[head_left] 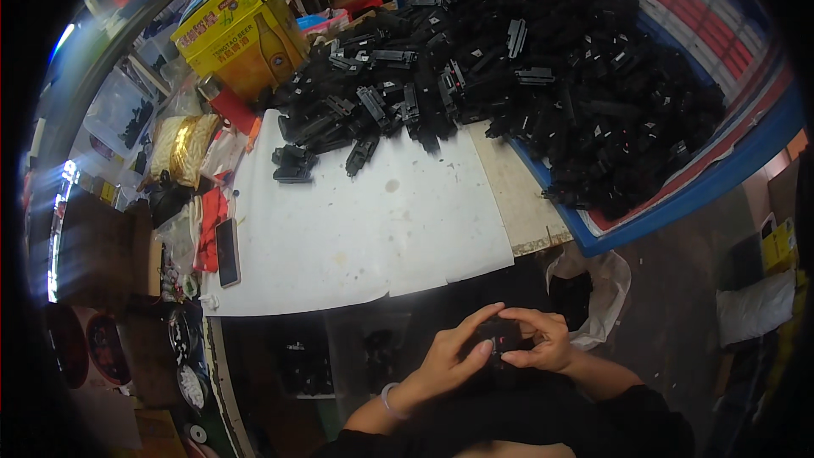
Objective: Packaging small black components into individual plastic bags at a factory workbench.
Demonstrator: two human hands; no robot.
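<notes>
Between both hands, in front of my body and below the table's front edge, I hold a small black plastic part [502,335] with a bit of red on it. My left hand [458,351], with a pale bracelet at the wrist, grips its left side between thumb and fingers. My right hand [547,341] pinches the right side, thumb below and index finger along the top. The fingers cover much of the part, so its exact kind is unclear. Similar-looking black plastic parts [407,102] lie in a large heap across the far side of the table.
White sheeting covers the tabletop [381,220]. A blue-rimmed bin [670,203] with a striped lining holds more black parts at right. A phone [227,252], a red cylinder [229,103] and a yellow carton [237,34] stand left. A white bag [609,288] hangs below the table's right corner.
</notes>
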